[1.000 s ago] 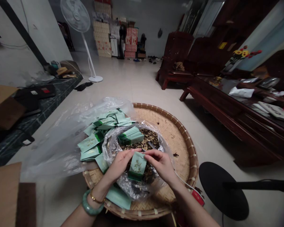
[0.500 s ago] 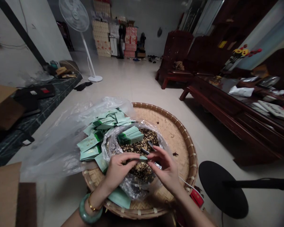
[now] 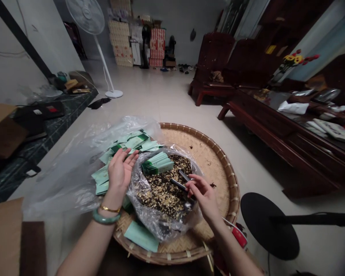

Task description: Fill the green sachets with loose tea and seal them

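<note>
Head view: holds the left hand (image 3: 120, 172) open, fingers extended, over the heap of pale green rectangular sachets with dark green ends (image 3: 136, 140). Curls the right hand (image 3: 203, 194) loosely at the slim grey metal bars (image 3: 178, 184); cannot tell whether gripping them. Between both, has the clear crinkled plastic bag (image 3: 143, 210) of dark-and-yellow dry mix (image 3: 158, 195) on the round woven bamboo tray (image 3: 221, 191), with a fanned stack of green sachets (image 3: 158, 163) lying on the mix.

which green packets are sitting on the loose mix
The neat stack inside the round bag; the other packets lie outside it, mostly heaped by the left hand.
</note>
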Tool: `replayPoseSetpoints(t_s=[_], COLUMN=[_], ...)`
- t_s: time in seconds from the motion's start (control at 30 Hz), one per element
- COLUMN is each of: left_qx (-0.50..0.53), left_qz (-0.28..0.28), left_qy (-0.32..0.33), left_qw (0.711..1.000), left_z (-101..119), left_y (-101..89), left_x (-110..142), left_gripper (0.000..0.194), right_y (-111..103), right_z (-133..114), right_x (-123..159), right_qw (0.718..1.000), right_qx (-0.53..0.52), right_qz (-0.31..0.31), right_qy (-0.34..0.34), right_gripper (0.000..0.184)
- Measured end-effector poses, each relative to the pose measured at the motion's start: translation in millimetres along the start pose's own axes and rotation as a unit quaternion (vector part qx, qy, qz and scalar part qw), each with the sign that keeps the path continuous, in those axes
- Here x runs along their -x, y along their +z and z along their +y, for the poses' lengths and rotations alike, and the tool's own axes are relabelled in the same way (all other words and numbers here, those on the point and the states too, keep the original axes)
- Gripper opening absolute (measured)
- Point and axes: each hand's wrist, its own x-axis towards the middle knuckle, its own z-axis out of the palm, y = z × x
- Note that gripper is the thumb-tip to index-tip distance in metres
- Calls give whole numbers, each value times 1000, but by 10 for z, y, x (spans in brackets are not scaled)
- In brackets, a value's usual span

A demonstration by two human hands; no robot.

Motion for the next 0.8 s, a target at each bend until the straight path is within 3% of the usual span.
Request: replayPoseSetpoints(t_s=[0.07, 0.13, 0.17, 0.23, 0.33, 0.4, 0.47, 0.53, 0.63, 0.7, 0.8], left_qx=[-59, -221, -321, -495, -646, -711, -747, -760, -739, -701, -615], left_qz=[-43, -144, -209, -330, -421, -441, -446, -447, -450, -440, -402], left_qy=[44, 84, 108, 168, 217, 204, 189, 183, 186, 186, 142], left_qw=[996, 961, 917, 786, 599, 509, 455, 435, 465, 529, 664], left_z=[-56, -122, -157, -232, -352, -424, -476, -503, -502, -483, -435], left_y=[-42, -91, -112, -132, -84, -7, 75, 127, 119, 75, 16], left_x=[117, 213, 246, 287, 321, 347, 370, 375, 332, 287, 252], left_gripper=[28, 24, 20, 15, 23, 27, 27, 23, 18, 18, 16], right_y=[-6, -3, 0, 7, 5, -6, -21, -37, -55, -57, -28], right_z=[71, 120, 135, 151, 161, 168, 173, 174, 157, 138, 106], right_x=[-9, -11, -11, -4, 15, 33, 51, 64, 67, 57, 24], right_qw=[997, 982, 971, 949, 932, 928, 928, 931, 937, 942, 952], right_qx=[73, 164, 205, 268, 313, 321, 320, 313, 299, 288, 264], right_qz=[-33, -75, -96, -123, -128, -126, -129, -128, -123, -119, -113], right_qy=[-14, -52, -74, -109, -133, -138, -141, -141, -132, -123, -111], right_gripper=[23, 18, 18, 18, 20, 20, 20, 20, 19, 18, 18])
